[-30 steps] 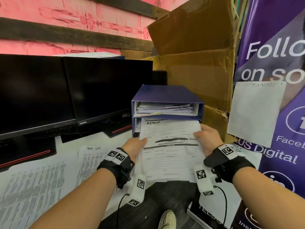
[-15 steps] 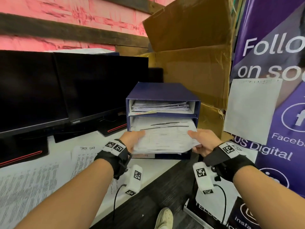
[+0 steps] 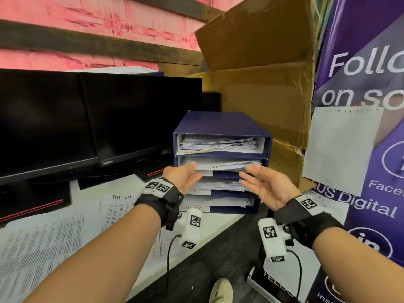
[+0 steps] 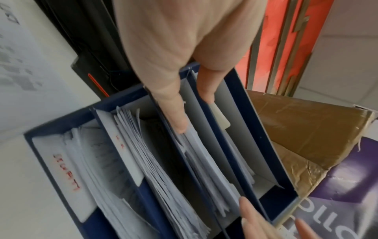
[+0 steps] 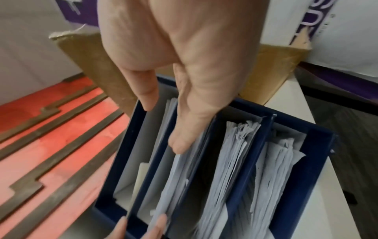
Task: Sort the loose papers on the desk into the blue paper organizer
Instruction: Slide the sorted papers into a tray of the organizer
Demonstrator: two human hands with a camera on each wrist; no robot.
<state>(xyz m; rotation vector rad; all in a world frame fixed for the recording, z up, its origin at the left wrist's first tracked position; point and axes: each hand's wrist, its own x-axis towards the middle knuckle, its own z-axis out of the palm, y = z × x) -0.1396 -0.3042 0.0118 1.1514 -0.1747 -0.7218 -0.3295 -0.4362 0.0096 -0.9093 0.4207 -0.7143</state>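
Observation:
The blue paper organizer (image 3: 223, 125) stands on the white desk, with paper in each of its stacked slots. The stack of forms (image 3: 220, 165) lies inside the second slot from the top. My left hand (image 3: 189, 174) and right hand (image 3: 251, 177) are in front of that slot, palms facing each other and fingers straight. In the left wrist view a straight finger of my left hand (image 4: 192, 111) touches the stack's edge (image 4: 204, 169). In the right wrist view my right hand (image 5: 163, 126) touches the stack (image 5: 184, 177) the same way. Neither hand holds anything. Loose printed sheets (image 3: 43, 248) lie on the desk at left.
Two dark monitors (image 3: 43, 119) (image 3: 140, 114) stand to the left of the organizer. A large open cardboard box (image 3: 262, 95) is behind it. On the right hangs a purple banner (image 3: 371, 84) with a white sheet (image 3: 341, 149) on it. Dark floor and a shoe (image 3: 220, 290) show below the desk edge.
The forms that both hands held have gone fully into the second slot. Both hands have let go and opened, fingertips staying at the stack's front edge.

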